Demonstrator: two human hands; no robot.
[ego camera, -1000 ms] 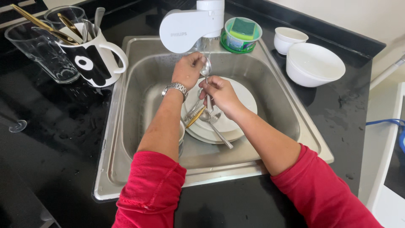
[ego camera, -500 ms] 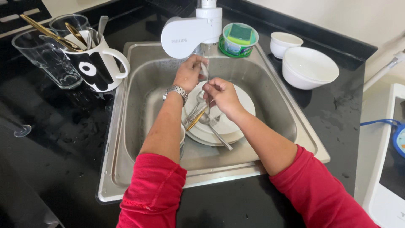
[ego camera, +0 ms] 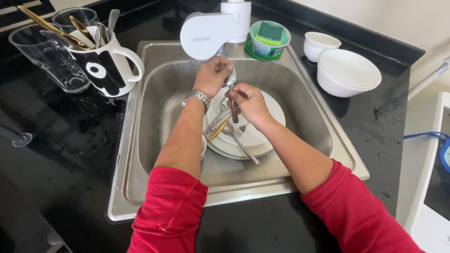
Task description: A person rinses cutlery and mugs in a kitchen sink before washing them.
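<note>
A small round green tub (ego camera: pixel 266 41) is seen on the black counter at the back rim of the steel sink (ego camera: pixel 140 140), just right of the white tap housing (ego camera: pixel 213 28). A printed band in pale and green tones is wrapped around its side, and a green sponge is set in its open top. A small grey logo mark is carried on the front of the tap housing. At the far right edge, part of a dark screen in a white frame (ego camera: pixel 438 187) is shown, with a blue patch at its upper edge.
</note>
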